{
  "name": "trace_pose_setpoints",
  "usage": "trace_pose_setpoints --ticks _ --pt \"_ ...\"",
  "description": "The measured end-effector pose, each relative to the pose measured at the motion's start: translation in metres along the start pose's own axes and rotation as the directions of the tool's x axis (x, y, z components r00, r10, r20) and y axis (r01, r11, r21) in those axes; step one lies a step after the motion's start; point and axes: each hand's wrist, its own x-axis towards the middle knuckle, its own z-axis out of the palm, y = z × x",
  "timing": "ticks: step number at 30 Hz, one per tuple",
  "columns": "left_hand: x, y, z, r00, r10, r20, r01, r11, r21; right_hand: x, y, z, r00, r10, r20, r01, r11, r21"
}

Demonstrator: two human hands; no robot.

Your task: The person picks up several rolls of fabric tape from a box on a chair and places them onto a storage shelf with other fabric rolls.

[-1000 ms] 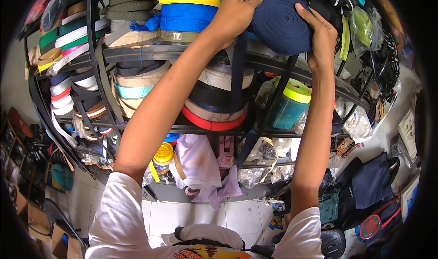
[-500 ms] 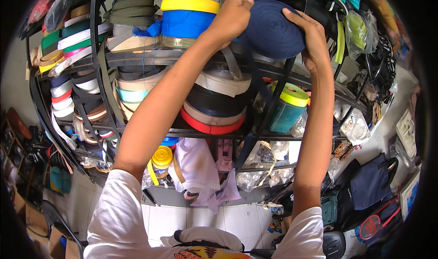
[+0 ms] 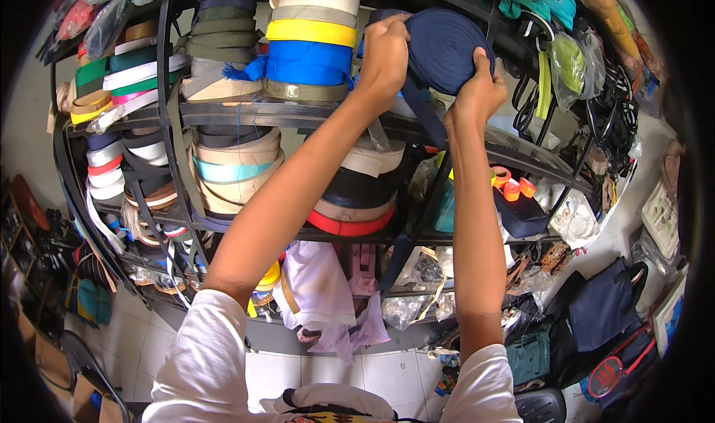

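Up at the top shelf (image 3: 298, 114) of a black metal rack, both hands hold one large roll of navy webbing (image 3: 445, 49). Compared with half a second ago, the roll has come a little further out from the shelf and sits lower in the picture, and the right hand (image 3: 477, 89) has moved from the roll's upper right edge to below it, cupping it from underneath. The left hand (image 3: 385, 51) has stayed on the roll's left side.

The left hand's fingers (image 3: 389, 27) are curled over the left rim of the roll, closed on it. The right hand's fingers wrap up the lower right edge, with the thumb lying on the flat face, so the roll sits between the two hands, gripped from the left and from beneath.

The roll's round, flat face is turned toward the camera, slightly tilted, with its rim running from upper left to lower right; its winding axis points roughly out from the rack toward the person. A loose tail of the navy webbing (image 3: 424, 114) hangs down from the roll between the two wrists.

Just left of the left hand stands a stack of yellow, blue and beige webbing rolls (image 3: 309, 43).
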Motion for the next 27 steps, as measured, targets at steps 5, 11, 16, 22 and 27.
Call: trace_pose_setpoints --ticks 5,11,16,22,27 --pt "-0.003 -0.008 0.012 0.892 0.348 -0.288 -0.190 0.867 0.460 0.000 0.002 -0.001 0.982 0.079 0.170 -0.055 0.989 -0.140" --pt "-0.001 0.008 -0.020 0.980 0.044 0.196 -0.070 0.990 0.126 0.017 -0.056 -0.013 0.761 0.355 0.543 -0.153 0.912 -0.381" --pt "0.000 0.004 -0.009 0.996 0.056 0.075 -0.072 0.969 0.237 0.029 -0.032 -0.013 0.842 0.227 0.489 -0.110 0.960 -0.257" --pt "-0.003 -0.016 0.017 0.941 0.291 -0.174 -0.199 0.889 0.411 0.006 0.019 0.009 0.991 -0.130 -0.015 0.127 0.984 -0.128" --pt "-0.004 -0.019 0.039 0.878 0.407 -0.253 -0.298 0.877 0.376 0.016 0.026 0.013 0.999 0.014 -0.039 -0.016 0.999 -0.035"
